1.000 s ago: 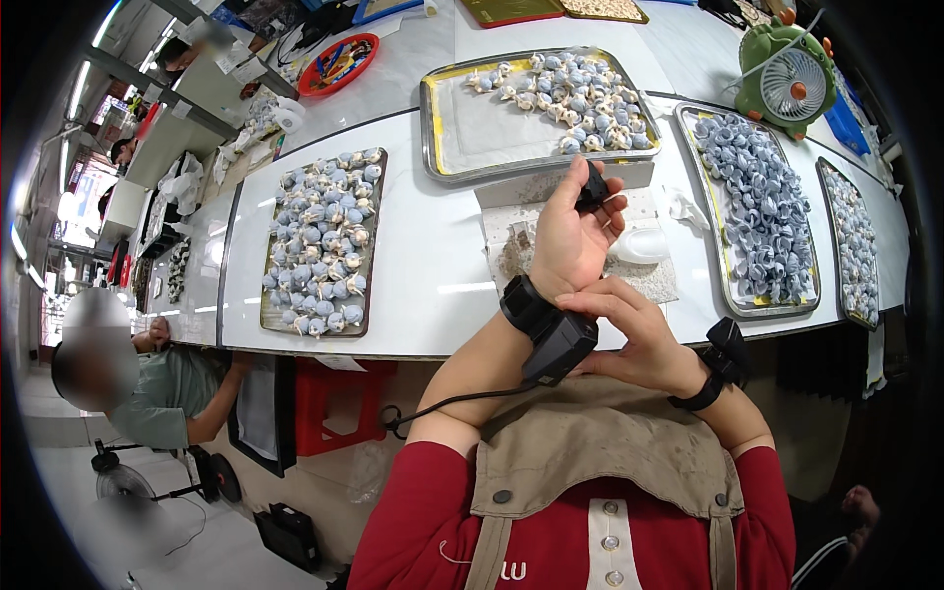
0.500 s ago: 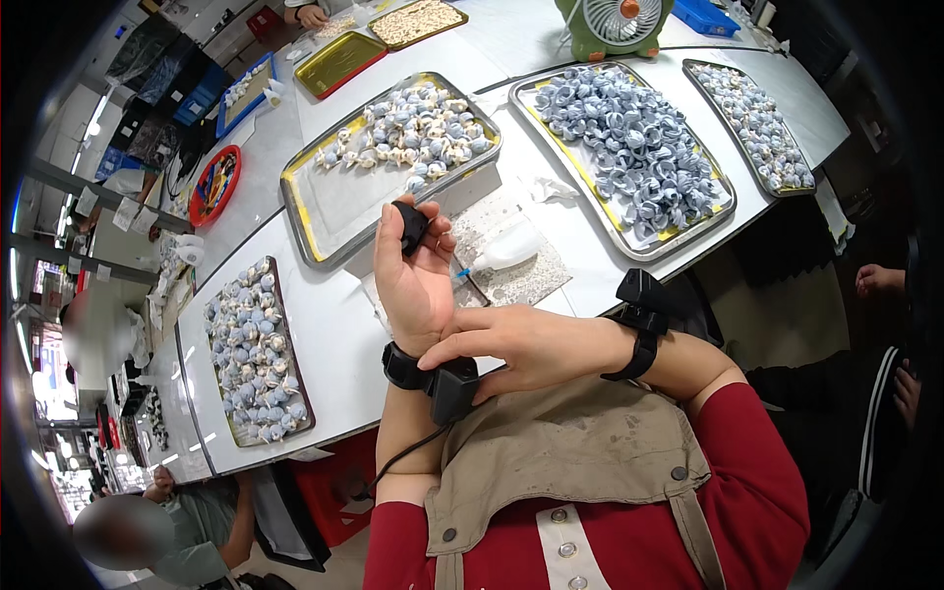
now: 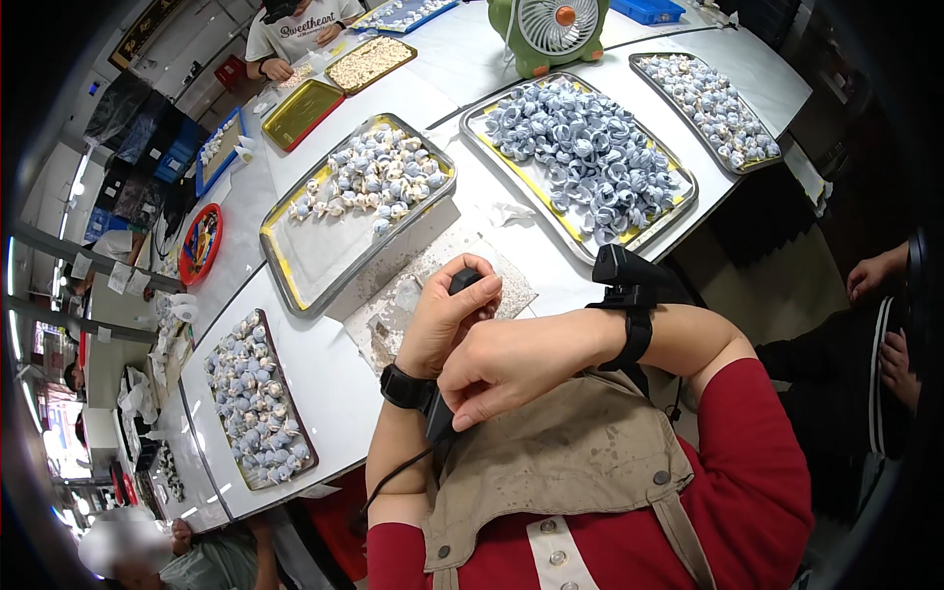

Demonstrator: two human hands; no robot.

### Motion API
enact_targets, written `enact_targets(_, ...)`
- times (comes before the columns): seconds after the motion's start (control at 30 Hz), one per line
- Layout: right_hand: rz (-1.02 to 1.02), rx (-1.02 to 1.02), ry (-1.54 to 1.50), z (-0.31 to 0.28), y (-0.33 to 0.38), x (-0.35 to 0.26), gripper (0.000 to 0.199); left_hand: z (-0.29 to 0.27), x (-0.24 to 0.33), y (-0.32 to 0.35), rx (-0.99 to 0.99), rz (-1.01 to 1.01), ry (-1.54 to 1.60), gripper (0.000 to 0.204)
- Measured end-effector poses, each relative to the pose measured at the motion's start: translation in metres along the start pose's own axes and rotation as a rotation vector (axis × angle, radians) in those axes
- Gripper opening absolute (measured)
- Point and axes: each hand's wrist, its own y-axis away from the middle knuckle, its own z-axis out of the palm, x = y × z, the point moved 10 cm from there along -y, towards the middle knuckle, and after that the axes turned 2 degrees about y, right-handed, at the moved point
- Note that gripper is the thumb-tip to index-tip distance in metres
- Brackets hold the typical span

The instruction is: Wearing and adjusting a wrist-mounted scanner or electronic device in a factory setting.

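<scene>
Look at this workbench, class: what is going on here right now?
A person in a red top and tan apron sits at a white table. Their left hand is raised, gripping a small black object. Their right hand reaches across to the black wrist device on the left forearm. Metal trays of small grey-blue and cream pieces lie ahead, beside a green fan.

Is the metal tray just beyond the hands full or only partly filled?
Partly filled. In the metal tray, the blue-grey pieces cluster at its far end; the near half, closest to the left hand, is bare metal.
</scene>
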Motion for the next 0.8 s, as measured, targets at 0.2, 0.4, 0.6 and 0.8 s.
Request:
enact_targets(0.2, 0.043, -0.026, 0.397, -0.006, 0.013, 0.003, 0.019, -0.012, 0.030, -0.004, -0.017, 0.088, -0.208, 0.015)
enact_targets(0.4, 0.334, 0.071, 0.840, -0.033, 0.034, 0.058, 0.013, 0.017, 0.061, -0.001, -0.014, 0.211, -0.118, 0.016)
enact_targets(0.6, 0.194, 0.681, 0.233, -0.080, 0.053, 0.084, 0.013, 0.102, 0.084, 0.003, -0.191, 0.315, -0.406, 0.019)
enact_targets(0.8, 0.064, 0.543, 0.036, -0.087, 0.078, 0.108, 0.018, 0.118, 0.072, -0.008, -0.270, 0.298, -0.352, 0.021)
